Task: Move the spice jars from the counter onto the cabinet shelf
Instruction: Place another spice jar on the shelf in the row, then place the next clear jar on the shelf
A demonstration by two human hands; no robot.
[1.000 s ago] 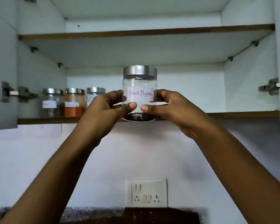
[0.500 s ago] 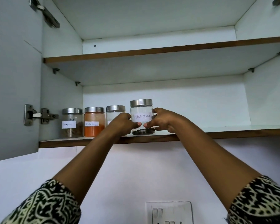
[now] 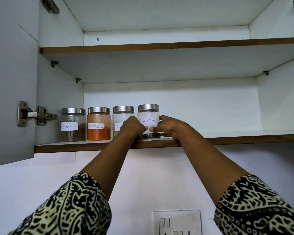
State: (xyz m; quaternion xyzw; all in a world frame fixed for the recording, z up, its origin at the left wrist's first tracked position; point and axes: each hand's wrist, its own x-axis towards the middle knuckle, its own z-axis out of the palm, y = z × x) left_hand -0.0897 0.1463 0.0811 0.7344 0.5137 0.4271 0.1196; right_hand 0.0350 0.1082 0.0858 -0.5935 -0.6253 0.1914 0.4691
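Cabinet (image 3: 193, 106): an open wall unit, white inside, hung high, so both arms reach up to it.
Wall (image 3: 143, 175): plain and pale below the cabinet. A switch plate (image 3: 176, 223) sits at the bottom edge, and the counter is out of view.
Door (image 3: 10, 82): swung wide on the left, clear of the reach.
Lower shelf (image 3: 236, 134): a white board with a brown front edge, bare to the right of the jars.
Upper shelf (image 3: 159, 45): nothing shows on it from below.
Row: three steel-lidded jars stand upright with labels facing out. They are a brown-spice jar (image 3: 73, 124), a chilli powder jar (image 3: 98, 124) and a pale jar (image 3: 122, 114), set close together, probably to save room.
Black Pepper jar (image 3: 148, 111): upright at the row's right end, just beside the pale jar. Its base appears to sit on the board.
Left hand (image 3: 133, 127): curled round the jar's lower left side.
Right hand (image 3: 168, 127): clasps the lower right side. The low two-handed hold likely steadies the jar and squares its label.
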